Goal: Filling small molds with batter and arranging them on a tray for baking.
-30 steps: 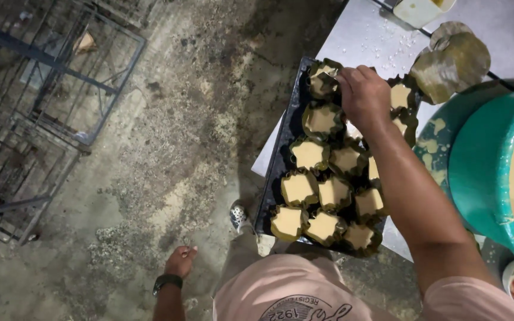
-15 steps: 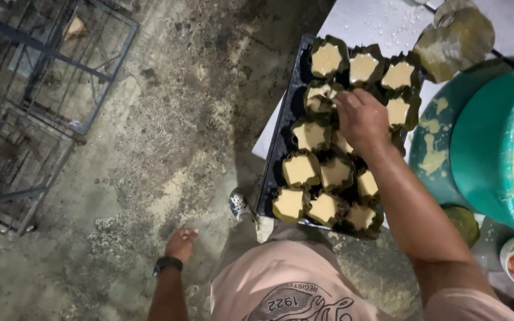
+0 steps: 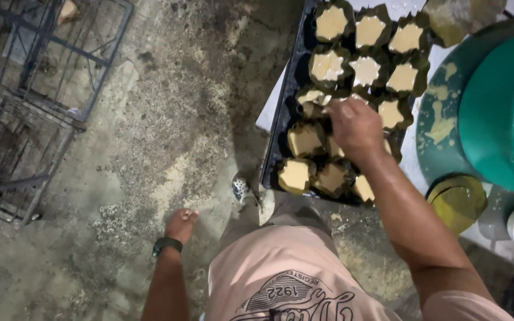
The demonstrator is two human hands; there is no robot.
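right hand (image 3: pixel 355 126) has come down the black tray (image 3: pixel 285 119) since 0.5 s ago, fingers now curled on a leaf cup (image 3: pixel 312 98) in the middle rows | top 2 rows uncovered, filled with batter | left hand (image 3: pixel 179 224) hangs loosely curled, empty | teal tub (image 3: pixel 495 113) beside tray

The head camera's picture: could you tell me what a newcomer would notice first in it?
A dark tray at upper centre, packed with leaf-lined cups of pale batter, catches the eye, with the right hand resting on the cups in its middle. A large teal tub fills the right edge. The left hand hangs empty over the stained concrete floor.
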